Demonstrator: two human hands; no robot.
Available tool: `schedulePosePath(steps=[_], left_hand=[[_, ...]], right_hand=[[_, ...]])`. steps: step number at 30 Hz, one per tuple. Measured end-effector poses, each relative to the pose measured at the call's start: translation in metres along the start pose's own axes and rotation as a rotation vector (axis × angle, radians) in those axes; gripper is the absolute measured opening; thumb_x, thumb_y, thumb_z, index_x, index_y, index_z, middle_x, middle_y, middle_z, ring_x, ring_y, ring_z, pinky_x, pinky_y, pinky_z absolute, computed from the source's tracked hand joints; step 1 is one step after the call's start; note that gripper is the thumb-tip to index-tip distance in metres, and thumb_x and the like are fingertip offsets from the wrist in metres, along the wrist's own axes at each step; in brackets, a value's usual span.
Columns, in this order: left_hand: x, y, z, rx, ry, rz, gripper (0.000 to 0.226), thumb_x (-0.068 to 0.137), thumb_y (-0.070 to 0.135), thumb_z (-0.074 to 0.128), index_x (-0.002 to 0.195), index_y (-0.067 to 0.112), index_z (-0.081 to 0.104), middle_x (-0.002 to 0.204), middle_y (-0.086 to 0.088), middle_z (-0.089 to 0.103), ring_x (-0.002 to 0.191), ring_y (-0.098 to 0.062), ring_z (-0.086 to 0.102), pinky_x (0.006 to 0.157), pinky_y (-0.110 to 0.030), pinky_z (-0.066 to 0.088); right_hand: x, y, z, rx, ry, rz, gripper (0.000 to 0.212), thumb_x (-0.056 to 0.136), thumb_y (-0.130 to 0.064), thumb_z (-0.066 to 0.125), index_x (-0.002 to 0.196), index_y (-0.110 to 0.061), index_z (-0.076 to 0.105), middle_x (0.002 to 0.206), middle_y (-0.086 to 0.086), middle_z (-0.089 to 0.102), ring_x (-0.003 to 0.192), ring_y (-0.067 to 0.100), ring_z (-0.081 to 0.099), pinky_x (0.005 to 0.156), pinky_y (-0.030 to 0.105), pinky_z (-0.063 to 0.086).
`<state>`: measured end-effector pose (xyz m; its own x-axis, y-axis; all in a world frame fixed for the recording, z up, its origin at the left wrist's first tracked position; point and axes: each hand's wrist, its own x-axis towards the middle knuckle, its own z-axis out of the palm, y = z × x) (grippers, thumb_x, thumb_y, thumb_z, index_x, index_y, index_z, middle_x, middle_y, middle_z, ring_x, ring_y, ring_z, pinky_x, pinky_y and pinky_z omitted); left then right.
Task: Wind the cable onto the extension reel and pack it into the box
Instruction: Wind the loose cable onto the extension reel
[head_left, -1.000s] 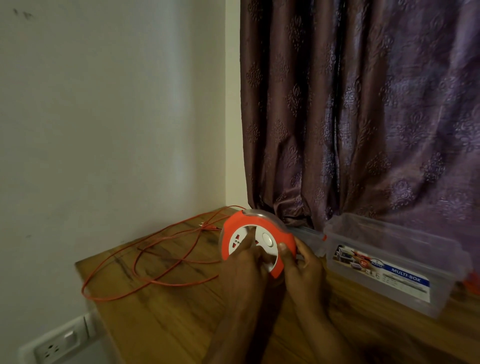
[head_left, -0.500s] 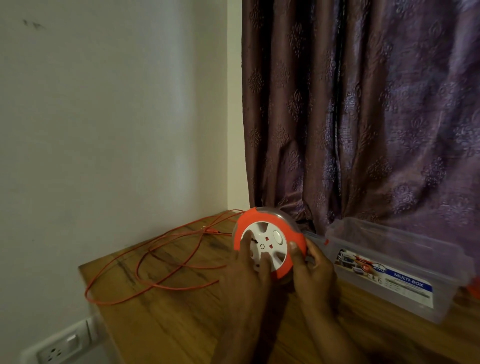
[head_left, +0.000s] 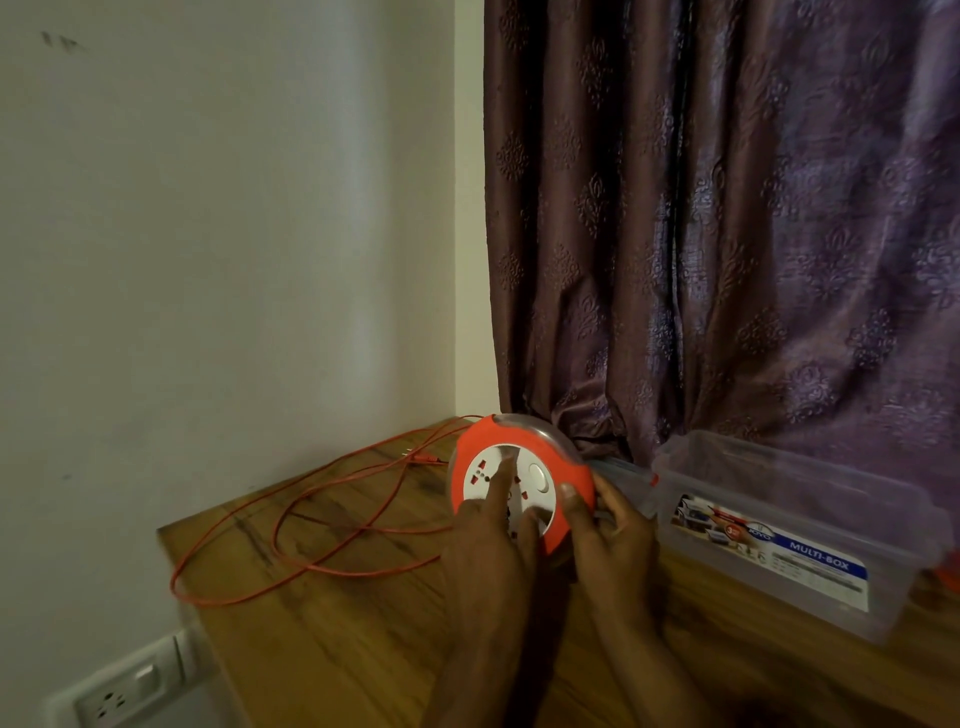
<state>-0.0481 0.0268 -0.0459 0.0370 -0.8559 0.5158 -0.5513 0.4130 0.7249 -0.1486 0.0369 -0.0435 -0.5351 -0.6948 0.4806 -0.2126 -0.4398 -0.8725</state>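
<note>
1. Reel (head_left: 519, 467), orange with a white socket face, stands on edge on the wooden table (head_left: 337, 649), near the back corner by the curtain (head_left: 727, 234).
2. Left hand (head_left: 488, 545) lies over the white face, its fingers extended and pressing on it.
3. Right hand (head_left: 613, 530) grips the reel's right rim, thumb on the orange front, fingers curled behind.
4. Cable (head_left: 311, 525) lies in loose red loops on the table left of the reel, its plug end near the wall.
5. Box (head_left: 789, 525), clear plastic with a label, sits just right of the reel, against the curtain.
6. Wall socket (head_left: 124, 696) shows at lower left.
</note>
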Motion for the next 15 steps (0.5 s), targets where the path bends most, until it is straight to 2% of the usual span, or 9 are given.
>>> schedulePosePath(steps=[2, 4, 7, 9, 11, 15], left_hand=[[0.0001, -0.0005, 0.0008, 0.020, -0.019, 0.027, 0.057, 0.093, 0.034, 0.051, 0.143, 0.041, 0.026, 0.138, -0.005, 0.047, 0.120, -0.019, 0.049, 0.097, -0.031, 0.045], [0.0014, 0.0004, 0.0014, 0.057, -0.035, 0.047, 0.056, 0.093, 0.023, 0.049, 0.141, 0.044, 0.029, 0.148, -0.005, 0.035, 0.130, -0.023, 0.040, 0.102, -0.033, 0.042], [0.0014, 0.0051, 0.0008, 0.094, -0.017, 0.060, 0.051, 0.092, 0.015, 0.050, 0.132, 0.046, 0.042, 0.155, -0.003, 0.022, 0.139, -0.024, 0.027, 0.106, -0.034, 0.037], [0.0009, 0.0056, -0.0001, 0.097, 0.018, 0.090, 0.044, 0.089, 0.013, 0.054, 0.123, 0.042, 0.054, 0.154, -0.001, 0.026, 0.138, -0.023, 0.030, 0.105, -0.034, 0.037], [-0.0006, 0.0049, -0.0014, 0.105, 0.045, 0.116, 0.035, 0.086, 0.012, 0.058, 0.109, 0.038, 0.065, 0.152, 0.002, 0.032, 0.136, -0.021, 0.035, 0.105, -0.034, 0.037], [-0.0014, 0.0043, -0.0045, 0.102, 0.043, 0.122, 0.024, 0.086, 0.014, 0.059, 0.092, 0.035, 0.070, 0.148, 0.009, 0.036, 0.136, -0.017, 0.035, 0.108, -0.036, 0.033]], right_hand=[[0.0002, -0.0020, -0.0011, 0.021, -0.015, 0.007, 0.035, 0.086, -0.025, 0.065, 0.120, -0.016, 0.062, 0.104, -0.001, 0.067, 0.083, 0.001, 0.065, 0.058, 0.004, 0.048], [0.0015, -0.0019, -0.0023, 0.045, -0.026, 0.012, 0.029, 0.086, -0.023, 0.066, 0.114, -0.018, 0.065, 0.098, -0.003, 0.069, 0.075, -0.006, 0.067, 0.056, 0.005, 0.048], [0.0022, -0.0003, -0.0027, 0.039, -0.045, 0.021, 0.027, 0.086, -0.026, 0.065, 0.112, -0.017, 0.067, 0.100, 0.001, 0.072, 0.079, 0.000, 0.068, 0.058, 0.009, 0.052], [0.0026, 0.0015, -0.0019, 0.047, -0.053, 0.035, 0.028, 0.086, -0.026, 0.065, 0.112, -0.016, 0.066, 0.104, 0.003, 0.071, 0.087, 0.009, 0.069, 0.063, 0.014, 0.055], [0.0024, 0.0025, -0.0015, 0.066, -0.064, 0.049, 0.028, 0.086, -0.025, 0.065, 0.113, -0.019, 0.065, 0.105, 0.003, 0.070, 0.089, 0.010, 0.068, 0.064, 0.014, 0.056], [0.0028, 0.0031, -0.0031, 0.049, -0.074, 0.057, 0.036, 0.085, -0.028, 0.065, 0.119, -0.014, 0.064, 0.107, 0.004, 0.070, 0.088, 0.007, 0.067, 0.059, 0.010, 0.053]])
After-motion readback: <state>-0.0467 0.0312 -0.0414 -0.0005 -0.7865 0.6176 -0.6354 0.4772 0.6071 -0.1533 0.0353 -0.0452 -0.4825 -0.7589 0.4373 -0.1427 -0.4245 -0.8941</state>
